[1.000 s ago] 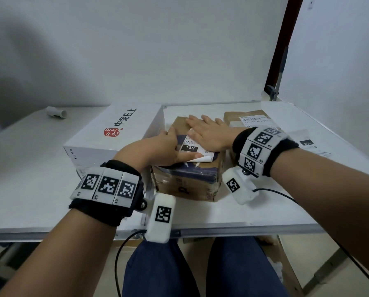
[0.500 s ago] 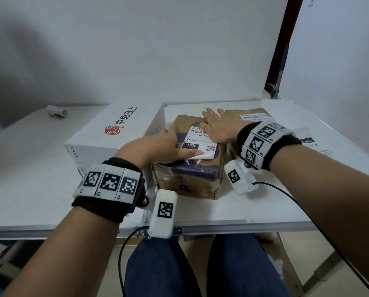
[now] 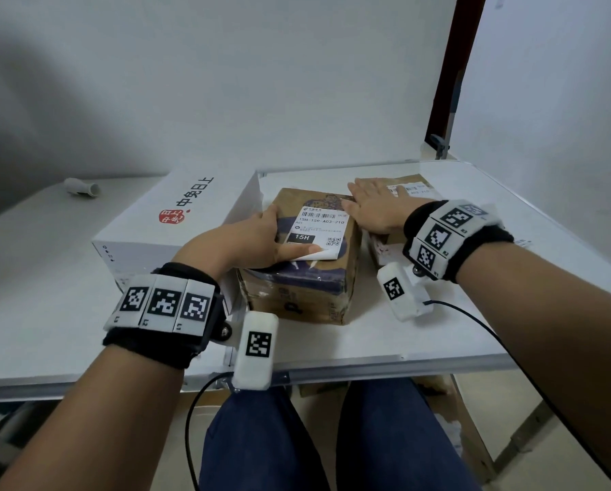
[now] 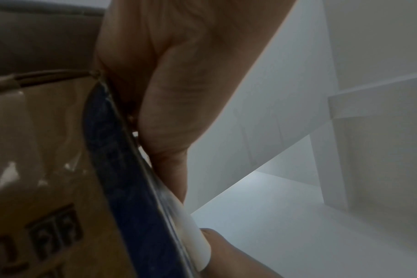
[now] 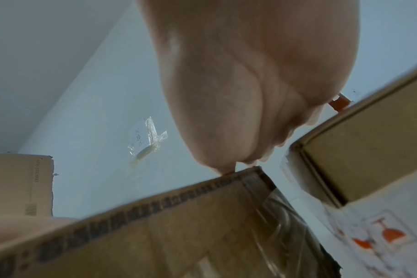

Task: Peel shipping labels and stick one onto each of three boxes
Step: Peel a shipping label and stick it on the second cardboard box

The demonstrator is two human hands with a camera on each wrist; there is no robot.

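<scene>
A brown cardboard box (image 3: 297, 288) stands mid-table with a white shipping label (image 3: 320, 228) on its top. The label's near corner curls up. My left hand (image 3: 261, 239) lies flat on the box's left top, thumb stretched over the label's near edge. In the left wrist view the palm (image 4: 167, 90) presses the box (image 4: 48, 169) beside the label's white edge (image 4: 195, 235). My right hand (image 3: 373, 207) rests flat across the box's far right corner and a second brown box (image 3: 415, 180) that carries its own label (image 3: 408, 189). A large white box (image 3: 176, 221) sits on the left.
A grey tube piece (image 3: 80, 187) lies at the table's far left. Loose label sheets (image 3: 520, 242) lie by the right table edge. A dark red pole (image 3: 449, 65) stands at the back right. The table's front edge (image 3: 367, 366) runs above my knees.
My right hand has slid right and away off the label, which now shows in full. My left hand has kept its place on the label's near edge.
</scene>
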